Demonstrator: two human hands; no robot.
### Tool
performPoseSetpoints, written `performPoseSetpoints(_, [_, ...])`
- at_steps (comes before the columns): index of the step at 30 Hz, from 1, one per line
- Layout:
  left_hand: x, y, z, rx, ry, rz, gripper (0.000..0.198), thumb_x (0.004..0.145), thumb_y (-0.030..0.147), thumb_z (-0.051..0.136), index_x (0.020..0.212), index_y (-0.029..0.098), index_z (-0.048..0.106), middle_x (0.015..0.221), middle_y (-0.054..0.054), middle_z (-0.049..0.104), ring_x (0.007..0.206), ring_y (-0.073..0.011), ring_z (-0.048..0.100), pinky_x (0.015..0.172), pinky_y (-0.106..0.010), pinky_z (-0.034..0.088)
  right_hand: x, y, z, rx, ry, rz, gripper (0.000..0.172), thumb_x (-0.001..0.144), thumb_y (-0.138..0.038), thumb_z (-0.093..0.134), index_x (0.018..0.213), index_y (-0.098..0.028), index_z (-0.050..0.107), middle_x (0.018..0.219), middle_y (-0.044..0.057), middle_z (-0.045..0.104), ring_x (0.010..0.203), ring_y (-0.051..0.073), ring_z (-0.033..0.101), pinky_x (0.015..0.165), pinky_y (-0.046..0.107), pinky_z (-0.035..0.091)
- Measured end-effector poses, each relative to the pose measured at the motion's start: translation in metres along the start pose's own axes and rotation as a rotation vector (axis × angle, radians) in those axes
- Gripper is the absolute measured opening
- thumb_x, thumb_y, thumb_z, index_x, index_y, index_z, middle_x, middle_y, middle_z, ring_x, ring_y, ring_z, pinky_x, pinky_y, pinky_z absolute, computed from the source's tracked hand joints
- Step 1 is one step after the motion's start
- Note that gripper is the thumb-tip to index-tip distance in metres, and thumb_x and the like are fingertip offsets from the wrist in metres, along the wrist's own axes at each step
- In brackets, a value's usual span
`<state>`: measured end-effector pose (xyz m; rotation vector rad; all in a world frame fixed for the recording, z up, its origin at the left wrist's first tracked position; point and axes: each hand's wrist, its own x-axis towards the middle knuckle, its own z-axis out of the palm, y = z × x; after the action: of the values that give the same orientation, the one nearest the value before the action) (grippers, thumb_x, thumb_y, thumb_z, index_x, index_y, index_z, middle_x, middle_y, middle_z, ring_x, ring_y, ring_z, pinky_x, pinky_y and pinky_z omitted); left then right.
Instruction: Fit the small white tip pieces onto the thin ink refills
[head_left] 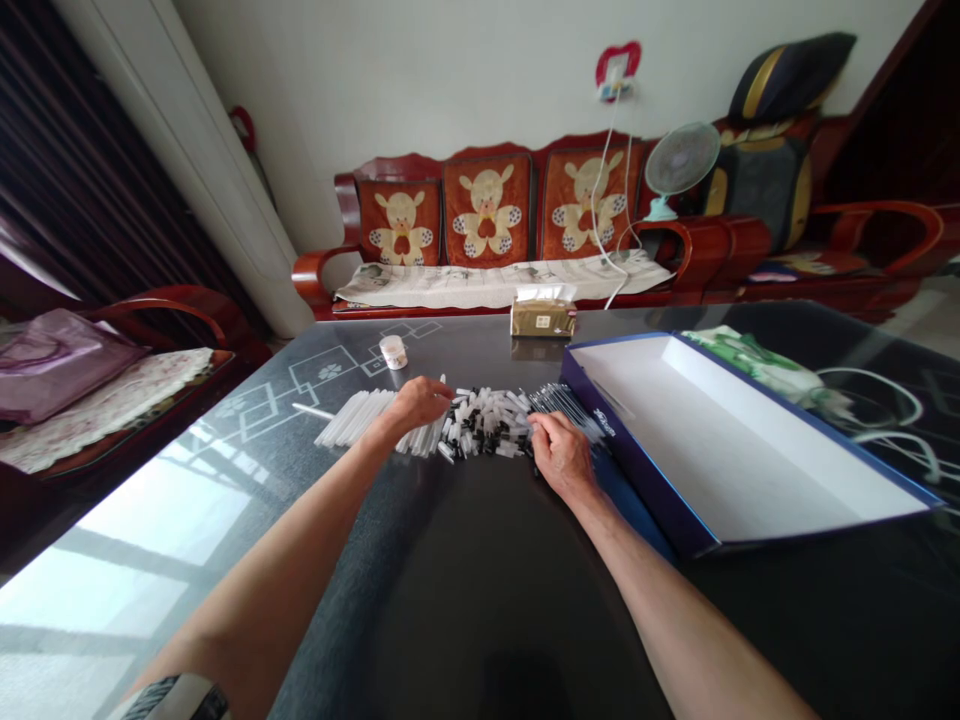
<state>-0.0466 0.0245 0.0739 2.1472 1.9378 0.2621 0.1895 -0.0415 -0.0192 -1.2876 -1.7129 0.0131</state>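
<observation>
Left hand (416,405), right hand (562,455) touch white tubes (480,425) — probably plastic.

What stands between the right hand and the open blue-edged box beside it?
A fan of thin dark rods lies between the right hand and the open box, reaching the box's blue side wall. That low wall is the only barrier before the white interior; no other object shows in the way.

plastic tubes (480,425) on table (480,600); open box (712,450) to their right; tissue box (543,318), jar (393,352) behind them
</observation>
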Motion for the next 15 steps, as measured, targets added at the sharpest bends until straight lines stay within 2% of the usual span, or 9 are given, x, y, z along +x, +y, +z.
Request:
performPoseSetpoints(3, [-0.009, 0.0, 0.005, -0.243, -0.028, 0.083, 0.044, 0.08, 0.018, 0.042, 0.115, 0.022, 0.068, 0.074, 0.001, 0.07, 0.07, -0.0118, 0.064, 0.066, -0.019, 0.05, 0.0, 0.001, 0.0, 0.003, 0.006, 0.014, 0.024, 0.086, -0.016, 0.044, 0.093, -0.02, 0.066, 0.089, 0.007, 0.067, 0.083, 0.02, 0.064, 0.078, 0.031, 0.049])
performPoseSetpoints(5, [-0.015, 0.002, 0.016, -0.319, 0.033, 0.166, 0.047, 0.076, 0.015, 0.046, 0.12, 0.019, 0.063, 0.08, 0.0, 0.068, 0.072, -0.0119, 0.062, 0.068, -0.02, 0.05, 0.001, 0.001, -0.001, 0.02, 0.028, 0.036, 0.025, 0.086, -0.015, 0.043, 0.093, -0.02, 0.066, 0.089, 0.007, 0.067, 0.083, 0.02, 0.064, 0.078, 0.031, 0.05])
performPoseSetpoints(8, [-0.025, 0.011, 0.033, -0.202, 0.2, 0.253, 0.043, 0.073, 0.014, 0.055, 0.115, 0.016, 0.064, 0.086, -0.003, 0.066, 0.078, -0.0141, 0.061, 0.077, -0.024, 0.049, 0.002, 0.002, -0.001, 0.039, 0.076, 0.069, 0.026, 0.085, -0.014, 0.042, 0.094, -0.02, 0.066, 0.089, 0.007, 0.067, 0.083, 0.02, 0.065, 0.079, 0.031, 0.051])
performPoseSetpoints(10, [-0.033, 0.018, 0.042, -0.089, 0.285, 0.24, 0.034, 0.081, 0.021, 0.054, 0.114, 0.018, 0.064, 0.09, -0.006, 0.064, 0.08, -0.0157, 0.061, 0.077, -0.026, 0.048, 0.003, 0.002, -0.002, 0.042, 0.096, 0.075, 0.026, 0.085, -0.014, 0.042, 0.094, -0.019, 0.066, 0.088, 0.007, 0.067, 0.084, 0.019, 0.065, 0.079, 0.031, 0.051])
performPoseSetpoints(12, [-0.04, 0.024, 0.046, 0.03, 0.316, 0.202, 0.03, 0.09, 0.032, 0.048, 0.115, 0.024, 0.063, 0.095, -0.006, 0.062, 0.081, -0.0165, 0.061, 0.07, -0.025, 0.046, 0.003, 0.002, -0.002, 0.044, 0.107, 0.069, 0.026, 0.085, -0.014, 0.043, 0.094, -0.019, 0.066, 0.088, 0.007, 0.067, 0.084, 0.019, 0.066, 0.078, 0.03, 0.051])
performPoseSetpoints(15, [-0.05, 0.03, 0.048, 0.182, 0.345, 0.207, 0.028, 0.094, 0.039, 0.044, 0.11, 0.03, 0.065, 0.095, -0.006, 0.059, 0.086, -0.0193, 0.059, 0.067, -0.026, 0.043, 0.003, 0.001, -0.002, 0.051, 0.154, 0.047, 0.026, 0.085, -0.013, 0.042, 0.094, -0.018, 0.066, 0.086, 0.007, 0.067, 0.083, 0.019, 0.066, 0.078, 0.031, 0.052])
